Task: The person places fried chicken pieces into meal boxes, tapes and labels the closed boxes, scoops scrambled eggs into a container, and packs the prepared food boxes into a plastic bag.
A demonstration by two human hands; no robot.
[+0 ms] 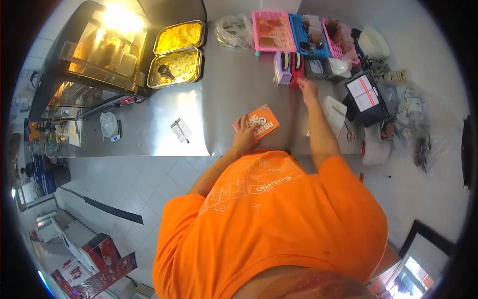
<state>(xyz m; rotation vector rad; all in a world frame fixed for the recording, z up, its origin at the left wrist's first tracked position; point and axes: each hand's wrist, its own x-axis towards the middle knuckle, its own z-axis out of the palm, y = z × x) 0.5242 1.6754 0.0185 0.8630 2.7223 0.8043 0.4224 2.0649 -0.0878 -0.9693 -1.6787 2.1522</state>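
An orange box (267, 119) with white lettering lies on the metal counter close to my body. Resting on its left part is my left hand (245, 133), fingers spread over the lid. My right hand (307, 89) reaches forward to the front end of a red tape dispenser (297, 70); its fingers are pressed together there, and what they hold, if anything, is too small to make out. A purple tape dispenser (283, 69) stands just left of the red one.
Two food trays (175, 68) sit beside a lit display cabinet (107, 55) at the left. Pink (273, 31) and blue baskets (309, 35) line the back. At right are a tablet (366, 94), white papers (332, 113) and scissors (350, 133).
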